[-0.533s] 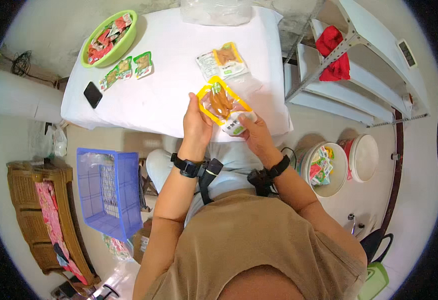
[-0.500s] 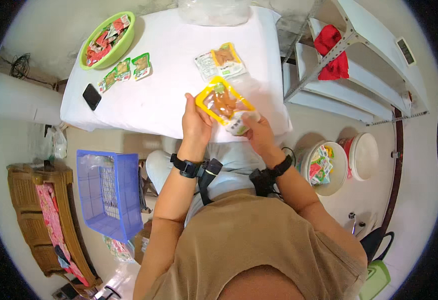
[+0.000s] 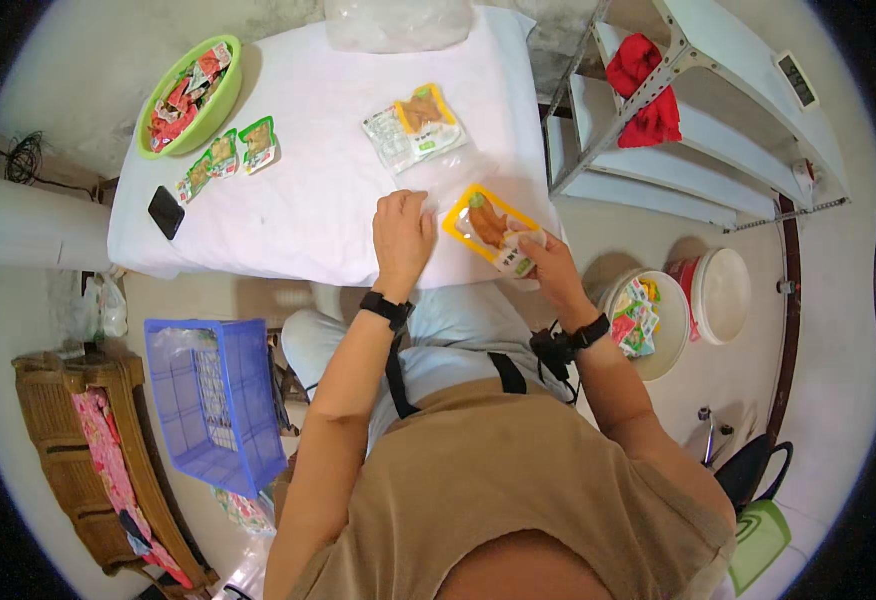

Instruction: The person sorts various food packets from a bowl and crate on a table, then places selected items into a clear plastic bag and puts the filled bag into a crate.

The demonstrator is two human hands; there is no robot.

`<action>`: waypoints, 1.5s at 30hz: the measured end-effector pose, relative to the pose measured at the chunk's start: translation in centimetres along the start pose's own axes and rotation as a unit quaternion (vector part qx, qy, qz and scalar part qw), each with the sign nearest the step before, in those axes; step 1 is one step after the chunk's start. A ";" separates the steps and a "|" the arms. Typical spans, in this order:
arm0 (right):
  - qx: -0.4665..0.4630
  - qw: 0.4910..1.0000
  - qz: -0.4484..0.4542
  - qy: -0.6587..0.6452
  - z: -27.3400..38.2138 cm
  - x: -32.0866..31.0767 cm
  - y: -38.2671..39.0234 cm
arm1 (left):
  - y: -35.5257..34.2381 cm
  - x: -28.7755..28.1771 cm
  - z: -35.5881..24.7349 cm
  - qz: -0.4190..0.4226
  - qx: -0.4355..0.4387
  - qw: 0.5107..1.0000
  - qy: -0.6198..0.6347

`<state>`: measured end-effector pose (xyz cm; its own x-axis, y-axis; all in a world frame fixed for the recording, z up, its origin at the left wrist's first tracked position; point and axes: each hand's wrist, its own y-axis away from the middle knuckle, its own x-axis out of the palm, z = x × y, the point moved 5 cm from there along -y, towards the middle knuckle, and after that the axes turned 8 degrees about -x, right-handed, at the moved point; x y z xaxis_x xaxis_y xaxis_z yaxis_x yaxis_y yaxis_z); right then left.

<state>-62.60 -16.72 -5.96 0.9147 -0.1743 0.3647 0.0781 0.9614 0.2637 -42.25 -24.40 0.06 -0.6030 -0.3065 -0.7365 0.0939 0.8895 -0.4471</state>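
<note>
My right hand [image 3: 550, 268] grips a vacuum-packed snack packet [image 3: 488, 222] by its lower right corner. The packet has a yellow border, a clear window with brown food inside, and a white end. My left hand [image 3: 404, 232] is apart from it, back upward, fingers curled together over the white-covered table. What those fingers hold, if anything, is hidden; a thin sheet of clear plastic [image 3: 450, 172] lies by their tips. Just beyond, other yellow-edged packets [image 3: 424, 122] lie overlapping on the cloth.
Small green-edged packets [image 3: 222, 153], a phone [image 3: 166, 212] and a green basin [image 3: 228, 98] of red packets occupy the table's left. A clear plastic bag [image 3: 398, 24] sits at the back. Rightward stand a metal shelf [image 3: 703, 180] and buckets [image 3: 670, 330]; a blue crate [image 3: 250, 400] is lower left.
My left hand has let go of the packet and turned palm down. The right hand has carried the packet rightward and slightly nearer me. The whole view has shifted a little.
</note>
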 end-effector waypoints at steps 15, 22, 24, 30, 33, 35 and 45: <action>-0.077 0.992 0.072 -0.077 -1.8 10.2 -10.6 | -1.3 -0.4 0.6 -0.039 -0.016 0.992 0.120; -0.211 0.794 0.193 0.537 0.3 12.2 -14.3 | -1.2 -0.6 1.1 -0.050 -0.021 0.989 0.138; -0.140 0.964 0.171 0.145 -3.0 10.3 -17.0 | -1.4 0.0 0.3 -0.048 -0.009 0.987 0.151; 0.067 0.952 0.063 -0.293 -3.0 13.1 -16.0 | -0.8 0.1 1.2 -0.049 -0.039 0.987 0.146; -0.017 0.987 0.109 -0.120 -2.9 11.8 -17.0 | -1.1 0.3 0.9 -0.053 -0.042 0.985 0.162; -0.176 0.876 0.164 0.418 0.6 13.6 -14.2 | -0.9 -0.3 1.8 -0.062 -0.054 0.982 0.171; -0.053 0.979 0.049 -0.191 -3.5 13.1 -16.2 | -1.4 -0.4 1.3 -0.046 -0.050 0.982 0.178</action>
<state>-50.53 -33.79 -8.58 0.7059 -0.1267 0.6969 0.0557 0.9908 0.1237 -41.13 -25.96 0.33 -0.8453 -0.2654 -0.4638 -0.0416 0.8980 -0.4380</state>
